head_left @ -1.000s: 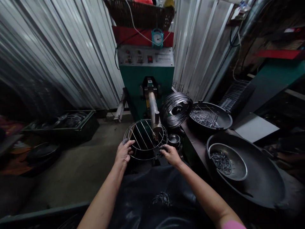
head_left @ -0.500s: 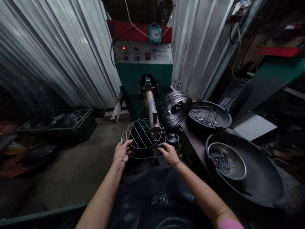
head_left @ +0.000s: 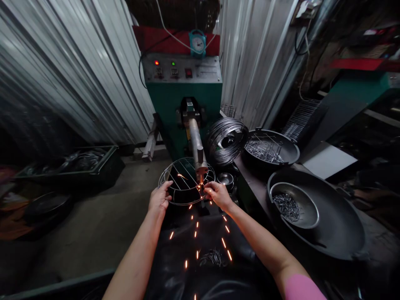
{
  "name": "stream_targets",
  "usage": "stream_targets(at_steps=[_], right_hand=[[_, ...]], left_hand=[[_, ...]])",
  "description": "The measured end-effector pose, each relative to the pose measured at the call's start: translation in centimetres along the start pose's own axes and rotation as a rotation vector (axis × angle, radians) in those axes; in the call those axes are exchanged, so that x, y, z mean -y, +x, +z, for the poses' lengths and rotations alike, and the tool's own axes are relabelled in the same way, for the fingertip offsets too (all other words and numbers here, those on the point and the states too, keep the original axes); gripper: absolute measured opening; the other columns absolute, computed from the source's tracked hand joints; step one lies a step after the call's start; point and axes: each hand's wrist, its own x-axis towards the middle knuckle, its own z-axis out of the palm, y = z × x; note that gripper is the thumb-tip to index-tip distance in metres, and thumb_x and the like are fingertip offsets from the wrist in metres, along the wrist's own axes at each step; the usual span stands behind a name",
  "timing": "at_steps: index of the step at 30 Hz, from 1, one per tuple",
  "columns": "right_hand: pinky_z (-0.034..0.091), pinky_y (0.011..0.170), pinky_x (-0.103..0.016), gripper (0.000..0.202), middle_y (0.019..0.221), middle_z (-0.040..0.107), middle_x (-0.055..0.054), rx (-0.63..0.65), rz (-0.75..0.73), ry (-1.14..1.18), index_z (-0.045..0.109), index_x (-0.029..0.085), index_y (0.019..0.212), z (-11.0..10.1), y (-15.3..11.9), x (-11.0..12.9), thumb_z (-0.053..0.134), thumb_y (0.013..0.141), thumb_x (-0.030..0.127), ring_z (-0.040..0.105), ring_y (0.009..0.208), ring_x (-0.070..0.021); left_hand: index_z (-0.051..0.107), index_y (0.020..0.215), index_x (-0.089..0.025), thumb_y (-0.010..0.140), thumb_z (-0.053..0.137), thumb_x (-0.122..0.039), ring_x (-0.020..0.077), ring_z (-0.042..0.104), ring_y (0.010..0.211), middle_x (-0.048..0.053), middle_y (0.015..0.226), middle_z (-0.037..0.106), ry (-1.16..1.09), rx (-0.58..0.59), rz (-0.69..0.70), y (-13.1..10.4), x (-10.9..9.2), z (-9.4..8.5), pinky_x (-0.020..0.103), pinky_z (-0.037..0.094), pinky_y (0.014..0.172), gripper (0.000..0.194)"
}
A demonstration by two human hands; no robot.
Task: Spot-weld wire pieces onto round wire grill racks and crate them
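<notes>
A round wire rack (head_left: 175,203) is held level under the metal arm of a spot welder (head_left: 196,143). My left hand (head_left: 160,198) is closed on the rack's left rim, thumb on top. At the right front edge of the rack, beside the welder's tip, my right hand (head_left: 218,195) is closed in a pinch; whatever lies between its fingertips is too small to make out. Orange sparks (head_left: 197,225) fly from the tip and fall over a black apron (head_left: 175,254). A small heap of bent wire pieces (head_left: 212,257) lies on the apron.
To the right stand a coil of wire (head_left: 226,141), a black pan with wire parts (head_left: 271,152), and a large pan (head_left: 340,225) holding a metal bowl (head_left: 309,208) of wire pieces. A green bin (head_left: 106,162) is at left. Corrugated metal wall (head_left: 93,62) rises behind.
Sparks have burst out at the welder's tip, and a green light has come on at the panel. The welder's tip is now down at the rack's edge. Both hands keep their grip.
</notes>
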Motion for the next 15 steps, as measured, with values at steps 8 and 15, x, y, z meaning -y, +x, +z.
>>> stream_targets(at_steps=[8, 15], right_hand=[[0.042, 0.044, -0.019, 0.006, 0.056, 0.058, 0.004, -0.025, 0.036, 0.054, 0.061, 0.018, 0.073, -0.3, 0.2, 0.2, 0.057, 0.072, 0.022, 0.055, 0.046, -0.0103], [0.043, 0.045, -0.021, 0.011, 0.058, 0.060, 0.002, -0.060, -0.003, 0.050, 0.063, 0.019, 0.073, -0.6, 0.6, 1.0, 0.060, 0.070, 0.029, 0.056, 0.047, -0.0120]], left_hand=[[0.041, 0.060, -0.018, 0.038, 0.075, -0.026, 0.0023, 0.027, 0.038, -0.010, 0.050, 0.034, -0.016, -0.040, 0.005, -0.5, 0.4, -0.1, 0.018, 0.016, 0.034, 0.041], [0.041, 0.059, -0.018, 0.039, 0.075, -0.025, 0.0017, 0.024, 0.038, -0.011, 0.048, 0.032, -0.089, -0.057, -0.024, -1.6, 1.4, 0.3, 0.017, 0.015, 0.034, 0.041]])
